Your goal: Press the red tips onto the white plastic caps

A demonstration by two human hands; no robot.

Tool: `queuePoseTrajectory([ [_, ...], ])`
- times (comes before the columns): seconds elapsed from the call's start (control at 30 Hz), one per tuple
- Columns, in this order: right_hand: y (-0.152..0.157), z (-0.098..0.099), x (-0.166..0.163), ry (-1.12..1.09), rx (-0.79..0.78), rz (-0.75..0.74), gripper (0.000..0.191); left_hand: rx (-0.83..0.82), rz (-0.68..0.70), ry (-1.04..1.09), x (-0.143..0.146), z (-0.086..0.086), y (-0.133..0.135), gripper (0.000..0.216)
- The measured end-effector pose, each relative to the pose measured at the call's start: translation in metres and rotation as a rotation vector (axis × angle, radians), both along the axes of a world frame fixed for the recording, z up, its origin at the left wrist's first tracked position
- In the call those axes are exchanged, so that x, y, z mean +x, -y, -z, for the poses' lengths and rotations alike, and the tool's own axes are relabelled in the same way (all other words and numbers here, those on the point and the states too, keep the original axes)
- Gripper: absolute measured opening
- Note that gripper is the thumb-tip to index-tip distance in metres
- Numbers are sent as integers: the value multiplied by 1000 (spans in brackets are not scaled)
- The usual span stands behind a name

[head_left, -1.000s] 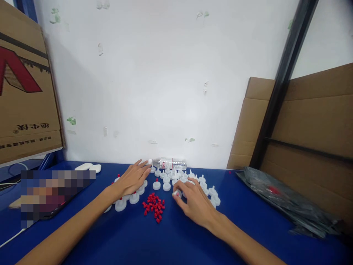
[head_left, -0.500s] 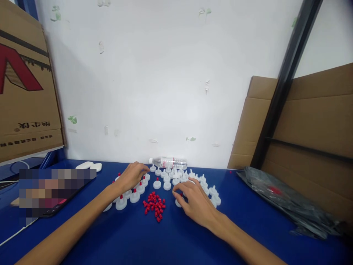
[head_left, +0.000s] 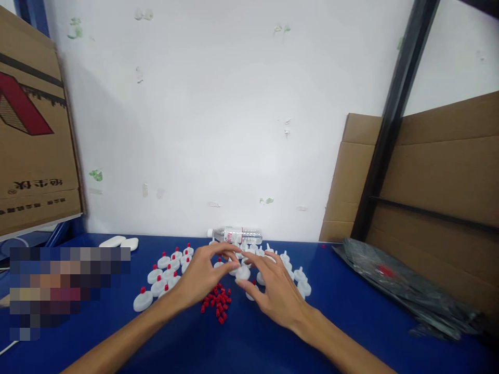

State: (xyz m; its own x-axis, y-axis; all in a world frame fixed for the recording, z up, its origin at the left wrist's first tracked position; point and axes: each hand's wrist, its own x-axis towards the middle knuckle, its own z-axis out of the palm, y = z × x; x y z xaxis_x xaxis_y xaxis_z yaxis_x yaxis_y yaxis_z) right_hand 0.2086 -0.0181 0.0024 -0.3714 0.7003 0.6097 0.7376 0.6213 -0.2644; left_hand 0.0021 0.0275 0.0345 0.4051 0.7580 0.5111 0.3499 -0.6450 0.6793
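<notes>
In front of me, a white nozzle cap (head_left: 243, 273) is lifted between my hands. My right hand (head_left: 275, 288) has thumb and fingers closed round its right side. The thumb and fingertips of my left hand (head_left: 206, 270) pinch at its left side; the nozzle is hidden. Just below lies a pile of small red tips (head_left: 218, 301). Under my right hand, a white cap with a red tip (head_left: 251, 296) partly shows. To the left stand several white caps with red tips fitted (head_left: 143, 299). Behind and right are several white caps with bare nozzles (head_left: 304, 286).
A clear plastic bottle (head_left: 237, 235) lies against the wall. Two white oval objects (head_left: 129, 243) and a blurred-out item (head_left: 58, 291) sit at left. A grey plastic bag (head_left: 390, 280) lies at right, near cardboard (head_left: 339, 192). A large carton (head_left: 35, 156) stands at left.
My left hand has moved from the left group of caps toward the middle, meeting my right hand. A white cap is now raised between them. The view has shifted slightly.
</notes>
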Motion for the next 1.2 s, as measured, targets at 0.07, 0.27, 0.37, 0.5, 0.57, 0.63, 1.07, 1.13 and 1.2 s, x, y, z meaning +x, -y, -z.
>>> queuePoseTrajectory([
  [0.07, -1, 0, 0, 31, 16, -17, 29, -16, 23, -17, 5, 4, 4, 25],
  [0.27, -8, 1, 6, -3, 71, 55, 21, 131, 11, -402, -10, 18, -11, 17],
  [0.37, -10, 1, 8, -29, 63, 56, 20, 127, 38, -531, -14, 22, -13, 17],
  [0.5, -9, 1, 6, -23, 49, 49, 20, 84, 38, -574, -10, 22, -9, 16],
  [0.57, -8, 2, 5, -16, 41, 43, 21, 68, 48, -585, -7, 24, -10, 13],
  [0.63, -7, 2, 4, -7, 30, 36, 21, 58, 65, -586, -6, 27, -11, 10],
  [1.07, -4, 2, 3, 56, 27, 33, 21, 71, -44, -143, 4, 1, 7, 11],
  [1.13, -4, 2, 3, 69, 28, 26, 22, 70, -28, -92, 5, 5, 6, 11],
  [1.2, -4, 2, 3, 64, 33, 12, 21, 80, 4, -64, 5, 9, 4, 12],
])
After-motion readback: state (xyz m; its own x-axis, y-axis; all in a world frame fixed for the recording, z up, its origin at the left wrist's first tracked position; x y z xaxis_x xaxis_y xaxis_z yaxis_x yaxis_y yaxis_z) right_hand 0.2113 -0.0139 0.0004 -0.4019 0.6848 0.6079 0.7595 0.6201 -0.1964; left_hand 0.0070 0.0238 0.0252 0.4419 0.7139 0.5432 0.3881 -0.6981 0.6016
